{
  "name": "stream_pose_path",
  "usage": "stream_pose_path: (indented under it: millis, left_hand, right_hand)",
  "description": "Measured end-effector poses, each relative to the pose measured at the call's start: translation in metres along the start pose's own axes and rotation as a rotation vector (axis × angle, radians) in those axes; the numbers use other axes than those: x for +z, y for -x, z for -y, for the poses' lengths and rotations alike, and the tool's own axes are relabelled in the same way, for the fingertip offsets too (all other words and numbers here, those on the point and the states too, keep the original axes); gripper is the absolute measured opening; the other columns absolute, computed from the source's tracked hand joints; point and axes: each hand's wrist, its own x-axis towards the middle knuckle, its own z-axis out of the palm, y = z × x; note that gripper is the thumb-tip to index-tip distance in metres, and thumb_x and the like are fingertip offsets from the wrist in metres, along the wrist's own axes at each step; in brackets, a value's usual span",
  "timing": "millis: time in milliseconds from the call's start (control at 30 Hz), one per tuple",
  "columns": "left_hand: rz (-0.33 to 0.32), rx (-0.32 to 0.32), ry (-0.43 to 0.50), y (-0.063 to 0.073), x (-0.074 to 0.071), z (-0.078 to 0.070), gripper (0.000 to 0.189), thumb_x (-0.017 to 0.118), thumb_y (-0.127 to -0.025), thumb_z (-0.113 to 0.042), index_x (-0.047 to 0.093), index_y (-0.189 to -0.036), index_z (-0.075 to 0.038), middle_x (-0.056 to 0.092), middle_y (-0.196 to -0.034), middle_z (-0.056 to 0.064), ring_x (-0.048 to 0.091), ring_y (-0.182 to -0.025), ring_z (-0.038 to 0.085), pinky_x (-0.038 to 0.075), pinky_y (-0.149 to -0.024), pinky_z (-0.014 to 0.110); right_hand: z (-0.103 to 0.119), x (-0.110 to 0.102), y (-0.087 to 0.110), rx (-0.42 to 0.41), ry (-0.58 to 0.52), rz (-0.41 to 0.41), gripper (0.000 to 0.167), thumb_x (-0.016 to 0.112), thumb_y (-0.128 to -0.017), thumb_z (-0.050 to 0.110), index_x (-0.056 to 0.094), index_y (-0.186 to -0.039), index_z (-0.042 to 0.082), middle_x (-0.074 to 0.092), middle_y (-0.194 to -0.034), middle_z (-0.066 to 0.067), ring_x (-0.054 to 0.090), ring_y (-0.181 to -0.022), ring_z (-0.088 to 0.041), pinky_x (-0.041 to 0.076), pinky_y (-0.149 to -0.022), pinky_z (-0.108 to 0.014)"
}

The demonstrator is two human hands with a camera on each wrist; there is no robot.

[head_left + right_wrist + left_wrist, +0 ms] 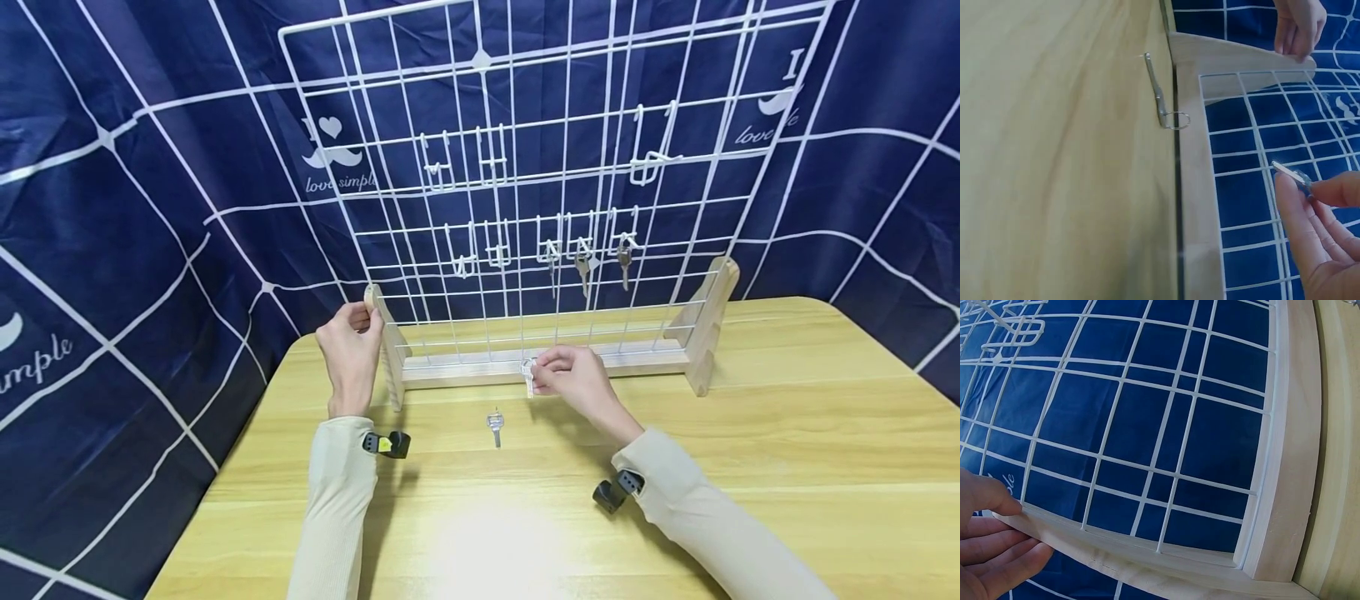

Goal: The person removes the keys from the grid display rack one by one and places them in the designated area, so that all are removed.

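Observation:
In the head view, my left hand [349, 354] grips the upper end of the rack's left wooden stand [388, 358]. The left wrist view has the thumb on one side of the wood [1104, 553] and fingers on the other. Between thumb and fingers, my right hand [577, 379] pinches a silver key [528, 377], held in front of the rack's bottom bar; the right wrist view also has this key [1291, 173]. A second key [495, 427] with a ring lies flat on the table, left of the right hand.
The white wire grid rack [525, 175] stands across the table [712, 467]. Several white hooks hang on it; keys [625, 265] dangle from some lower-row hooks at the right. A wooden stand [708, 333] bears its right end. Dark blue cloth [187, 275] hangs behind.

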Motion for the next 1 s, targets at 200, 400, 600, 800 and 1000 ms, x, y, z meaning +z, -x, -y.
stream_pose_path:
  millis: [200,400,600,800,1000]
  left_hand:
    - [-0.003,0.004,0.000,0.001,0.000,0.000,0.015,0.070,-0.096,0.003,0.076,-0.100,0.016,0.078,-0.092,0.028,0.079,-0.083,0.041,0.040,-0.070,0.005]
    - [-0.008,0.001,0.002,0.001,0.000,0.000,0.015,0.070,-0.096,0.003,0.076,-0.100,0.016,0.078,-0.093,0.029,0.079,-0.084,0.041,0.040,-0.071,0.004]
    - [-0.004,-0.001,0.010,0.001,0.001,-0.001,0.015,0.070,-0.096,0.003,0.076,-0.100,0.017,0.078,-0.093,0.029,0.079,-0.084,0.041,0.040,-0.070,0.004]
    - [-0.002,-0.004,0.009,0.001,0.000,-0.001,0.015,0.069,-0.096,0.004,0.075,-0.101,0.017,0.078,-0.095,0.030,0.079,-0.085,0.042,0.040,-0.071,0.004]
    - [0.001,-0.007,0.014,0.001,0.000,-0.002,0.015,0.069,-0.095,0.005,0.075,-0.101,0.017,0.078,-0.096,0.030,0.079,-0.086,0.043,0.041,-0.071,0.005]
  right_hand:
    - [-0.005,0.001,0.002,0.058,0.010,0.023,0.005,0.067,-0.097,-0.011,0.072,-0.098,-0.010,0.079,-0.089,-0.017,0.073,-0.071,-0.012,0.063,-0.073,-0.028]
    - [-0.012,0.004,0.002,0.153,-0.032,0.058,0.006,0.067,-0.097,-0.012,0.071,-0.101,-0.011,0.078,-0.088,-0.016,0.072,-0.067,-0.011,0.063,-0.071,-0.028]
    - [-0.019,0.006,0.002,0.236,-0.057,0.095,0.008,0.066,-0.097,-0.013,0.068,-0.104,-0.015,0.077,-0.087,-0.017,0.073,-0.068,-0.014,0.063,-0.071,-0.030]
    - [-0.024,0.009,0.003,0.311,-0.044,0.193,0.010,0.066,-0.096,-0.014,0.068,-0.106,-0.018,0.078,-0.097,-0.024,0.074,-0.070,-0.016,0.063,-0.071,-0.029]
    - [-0.024,0.012,0.003,0.343,0.015,0.225,0.010,0.067,-0.095,-0.012,0.070,-0.104,-0.017,0.076,-0.089,-0.019,0.071,-0.065,-0.014,0.063,-0.069,-0.029]
